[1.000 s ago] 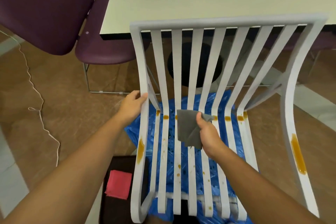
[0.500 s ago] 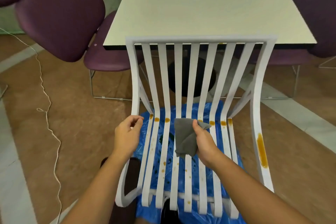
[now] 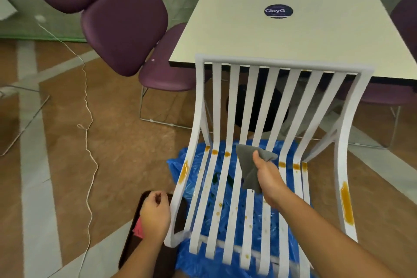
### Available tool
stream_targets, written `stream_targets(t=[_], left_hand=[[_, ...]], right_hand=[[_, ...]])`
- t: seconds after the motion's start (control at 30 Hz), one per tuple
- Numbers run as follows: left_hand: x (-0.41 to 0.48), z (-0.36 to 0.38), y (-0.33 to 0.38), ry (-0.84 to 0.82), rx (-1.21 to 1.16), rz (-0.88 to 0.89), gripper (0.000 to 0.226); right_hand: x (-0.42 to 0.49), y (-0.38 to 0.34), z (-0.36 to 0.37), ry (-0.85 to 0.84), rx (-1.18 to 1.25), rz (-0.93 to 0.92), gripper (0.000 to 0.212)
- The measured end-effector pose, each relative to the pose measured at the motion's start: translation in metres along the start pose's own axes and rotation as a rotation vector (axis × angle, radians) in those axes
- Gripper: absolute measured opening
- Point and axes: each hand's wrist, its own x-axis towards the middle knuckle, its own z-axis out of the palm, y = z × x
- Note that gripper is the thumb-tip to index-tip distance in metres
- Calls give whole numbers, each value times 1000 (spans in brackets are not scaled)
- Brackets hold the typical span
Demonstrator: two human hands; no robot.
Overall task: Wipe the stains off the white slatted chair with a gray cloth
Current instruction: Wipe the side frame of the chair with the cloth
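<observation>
white slatted chair (image 3: 282,63) 1 | gray cloth (image 3: 248,165) 1 | hands 2 (left hand (image 3: 155,214), right hand (image 3: 268,176)) | table (image 3: 270,36) 1

The lone head view looks forward and down from close above the chair (image 3: 232,97), with the table (image 3: 293,36) beyond.

Chair (image 3: 282,64) slats (image 3: 234,101) leave narrow gaps only; right hand (image 3: 268,176) with cloth (image 3: 247,165) blocks the middle ones. Surface (image 3: 270,36) edge just behind top rail shuts far side. Purple chairs (image 3: 124,22) crowd far left. Floor (image 3: 124,153) left open, cord (image 3: 86,106) crossing; tray (image 3: 133,248) near left.
</observation>
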Motion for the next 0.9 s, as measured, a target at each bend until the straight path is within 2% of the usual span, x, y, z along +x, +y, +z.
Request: stream_targets(t=[0.07,0.13,0.23,0.3,0.37,0.4,0.5,0.57,0.77,0.83,0.9], left_hand=[[6,8,-15,-61,63,-22,37],[9,16,-25,-121,93,-41,53],[13,27,-29,-186,92,-56,60],[17,32,-38,-181,60,-24,67],[23,35,-53,-184,27,18,72],[24,36,-57,-193,8,30,75],[25,38,-61,-208,-17,68,82],[24,36,-58,-209,-26,91,84],[24,31,-54,-216,24,126,99],[26,33,-56,-192,23,144,99],[24,33,-56,-189,26,156,95]], right_hand=[[8,-7,19,-2,-42,-9,39],[18,-14,44,15,-64,4,38],[40,-20,85,37,-97,4,47],[54,-27,111,42,-135,-35,44],[69,-36,139,80,-175,-188,34],[79,-39,150,120,-248,-322,32],[106,-49,174,290,-652,-700,45],[120,-61,188,353,-790,-854,51],[145,-32,220,253,-911,-857,89],[143,-16,221,211,-905,-839,92],[139,-3,222,179,-933,-820,86]])
